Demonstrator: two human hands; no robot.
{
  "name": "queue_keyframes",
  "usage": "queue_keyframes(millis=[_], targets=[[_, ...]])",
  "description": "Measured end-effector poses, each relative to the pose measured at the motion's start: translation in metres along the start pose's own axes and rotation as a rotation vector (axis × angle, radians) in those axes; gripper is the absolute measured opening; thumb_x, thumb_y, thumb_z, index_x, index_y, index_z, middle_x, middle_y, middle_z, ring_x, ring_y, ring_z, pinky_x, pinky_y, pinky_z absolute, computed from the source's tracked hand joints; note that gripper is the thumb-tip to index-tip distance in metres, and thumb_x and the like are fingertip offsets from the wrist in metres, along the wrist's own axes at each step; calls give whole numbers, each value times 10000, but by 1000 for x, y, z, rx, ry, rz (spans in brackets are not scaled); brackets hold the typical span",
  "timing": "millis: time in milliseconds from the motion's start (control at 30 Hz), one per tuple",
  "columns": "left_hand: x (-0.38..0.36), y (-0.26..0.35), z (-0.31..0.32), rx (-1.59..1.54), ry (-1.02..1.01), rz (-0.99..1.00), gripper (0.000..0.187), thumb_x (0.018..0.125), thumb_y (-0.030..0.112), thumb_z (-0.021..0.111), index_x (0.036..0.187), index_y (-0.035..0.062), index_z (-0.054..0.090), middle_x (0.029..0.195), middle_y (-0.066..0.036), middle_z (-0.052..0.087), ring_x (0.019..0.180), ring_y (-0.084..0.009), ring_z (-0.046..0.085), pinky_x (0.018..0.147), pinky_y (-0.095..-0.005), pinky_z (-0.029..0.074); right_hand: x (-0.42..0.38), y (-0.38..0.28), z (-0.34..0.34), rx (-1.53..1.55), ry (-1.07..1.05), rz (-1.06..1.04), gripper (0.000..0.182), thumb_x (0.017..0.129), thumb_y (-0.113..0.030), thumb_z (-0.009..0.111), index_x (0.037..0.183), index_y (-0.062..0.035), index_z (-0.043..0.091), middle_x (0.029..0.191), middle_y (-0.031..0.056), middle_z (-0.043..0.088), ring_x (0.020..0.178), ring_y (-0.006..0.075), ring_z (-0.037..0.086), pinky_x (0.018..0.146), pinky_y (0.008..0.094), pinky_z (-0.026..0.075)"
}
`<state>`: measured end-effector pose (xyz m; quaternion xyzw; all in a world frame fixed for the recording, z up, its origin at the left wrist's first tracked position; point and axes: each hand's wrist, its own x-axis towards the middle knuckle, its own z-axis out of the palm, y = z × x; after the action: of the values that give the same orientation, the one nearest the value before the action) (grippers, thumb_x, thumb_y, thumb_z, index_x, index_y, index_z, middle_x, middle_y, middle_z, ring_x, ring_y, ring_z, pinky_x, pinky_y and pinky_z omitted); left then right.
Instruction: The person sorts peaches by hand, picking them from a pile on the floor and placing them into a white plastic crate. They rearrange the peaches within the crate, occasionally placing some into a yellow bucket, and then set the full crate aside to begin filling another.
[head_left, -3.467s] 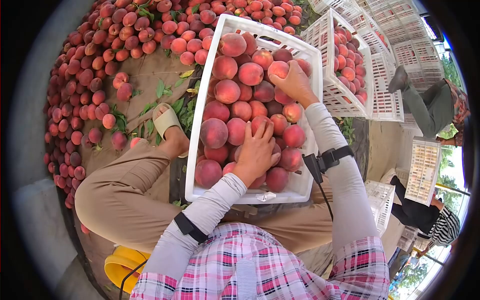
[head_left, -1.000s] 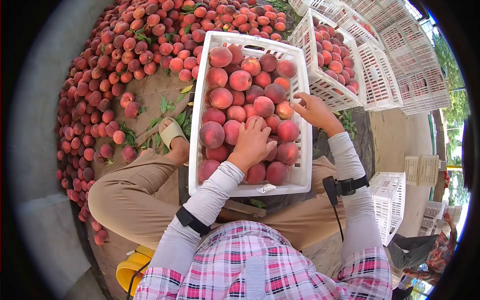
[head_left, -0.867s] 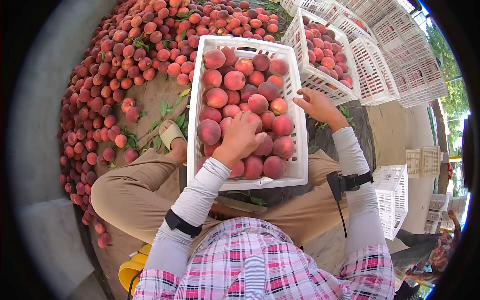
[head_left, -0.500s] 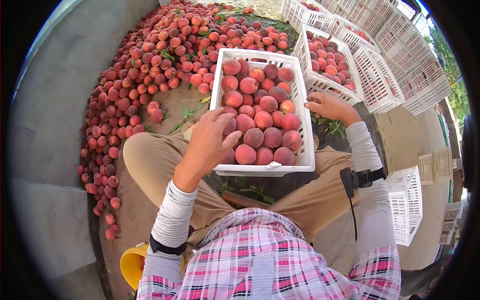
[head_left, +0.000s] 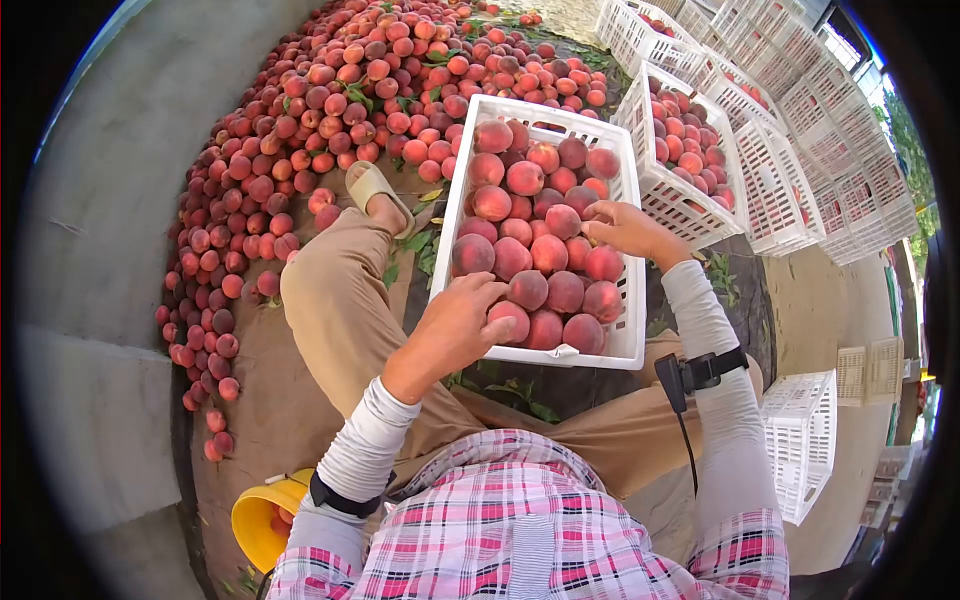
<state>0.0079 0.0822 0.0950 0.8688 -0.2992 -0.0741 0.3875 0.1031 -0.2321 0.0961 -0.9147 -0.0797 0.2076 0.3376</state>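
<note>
A white plastic crate point(head_left: 636, 280) filled with red peaches point(head_left: 548, 253) stands in front of me, slightly turned. My left hand point(head_left: 455, 322) reaches over its near left side, fingers spread and resting on the peaches; the thumb lies by a peach point(head_left: 507, 322) in the near corner. Over the right rim comes my right hand point(head_left: 632, 232), its slightly curved fingertips touching peaches along that side. Neither hand is wrapped round a peach, though some fingertips are partly hidden.
A large heap of loose peaches point(head_left: 290, 160) spreads along the grey wall point(head_left: 100, 250). Another filled crate point(head_left: 690, 205) stands to the right, before stacked white crates point(head_left: 830, 130). A yellow bucket point(head_left: 258, 528) is at lower left, an upturned-looking crate point(head_left: 800, 440) at right.
My right hand has moved from outside the rim onto the peaches. My left hand has shifted toward the near corner. My left leg has swung out, showing a sandalled foot; the view has shifted.
</note>
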Motion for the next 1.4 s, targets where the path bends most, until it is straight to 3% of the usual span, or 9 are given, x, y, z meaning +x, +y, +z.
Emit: queue_keyframes(millis=[167, 200, 400, 533, 633, 767, 833, 1233, 1400], targets=[[53, -37, -21, 213, -293, -28, 368, 843, 240, 659, 1123, 4, 625, 1160, -169, 604, 1113, -349, 562, 933, -432, 467, 70, 15, 19, 79, 78, 56, 487, 865, -328, 648, 1160, 53, 578, 1016, 196, 658, 917, 274, 655, 847, 385, 508], [64, -60, -20, 171, -205, 97, 312, 781, 227, 660, 1001, 5, 645, 953, -149, 620, 972, -337, 598, 850, -449, 488, 90, 23, 21, -40, 183, -37, 487, 845, -310, 672, 1160, 49, 577, 1026, 208, 649, 948, 306, 648, 862, 395, 507], [157, -94, -85, 533, -292, -62, 378, 849, 252, 656, 1133, 8, 608, 1084, -154, 620, 1058, -327, 589, 883, -420, 482, 174, 31, 40, -488, 283, -182, 603, 745, -260, 759, 1238, -7, 522, 1211, 209, 555, 1157, 375, 546, 907, 421, 504], [169, -146, -58, 214, -179, -62, 374, 863, 208, 657, 1180, 23, 591, 1222, -143, 577, 1081, -327, 596, 889, -417, 486, 197, 28, 64, -748, 258, -277, 659, 678, -253, 804, 1232, -41, 520, 1118, 152, 552, 1084, 333, 543, 864, 420, 520], [165, -156, -38, 158, -36, 46, 389, 848, 164, 669, 1203, 29, 584, 1286, -146, 541, 1092, -341, 592, 911, -414, 483, 198, 23, 62, -852, 148, -205, 664, 665, -286, 806, 1219, -48, 526, 1116, 147, 556, 1075, 320, 541, 852, 408, 523], [157, -150, -38, 116, -97, -42, 397, 838, 146, 676, 1206, 33, 584, 1316, -172, 521, 1103, -354, 588, 927, -413, 481, 186, 27, 60, -756, 461, -258, 672, 692, -392, 774, 1203, -37, 519, 1065, 162, 578, 1050, 344, 565, 798, 431, 529], [147, -153, -33, 210, 88, 48, 346, 826, 182, 679, 1122, 18, 611, 1268, -157, 541, 1110, -330, 564, 924, -451, 466, 162, 11, 58, -424, 455, 128, 685, 746, -444, 736, 1237, -25, 504, 1101, 193, 590, 1041, 368, 581, 799, 446, 526], [100, -120, -134, 266, 83, -33, 334, 862, 150, 649, 1158, 7, 593, 1209, -141, 580, 1093, -335, 573, 922, -393, 460, 131, 40, 76, -216, 268, -132, 750, 774, -465, 719, 1335, -48, 447, 1164, 228, 600, 1078, 381, 577, 909, 495, 459], [44, -103, -120, 157, 70, -232, 354, 855, 119, 668, 1184, 13, 592, 1270, -160, 565, 1174, -339, 554, 985, -384, 436, 129, 19, 79, -533, 239, 61, 806, 746, -522, 716, 1343, -54, 441, 1154, 215, 596, 1059, 395, 576, 886, 553, 438]])
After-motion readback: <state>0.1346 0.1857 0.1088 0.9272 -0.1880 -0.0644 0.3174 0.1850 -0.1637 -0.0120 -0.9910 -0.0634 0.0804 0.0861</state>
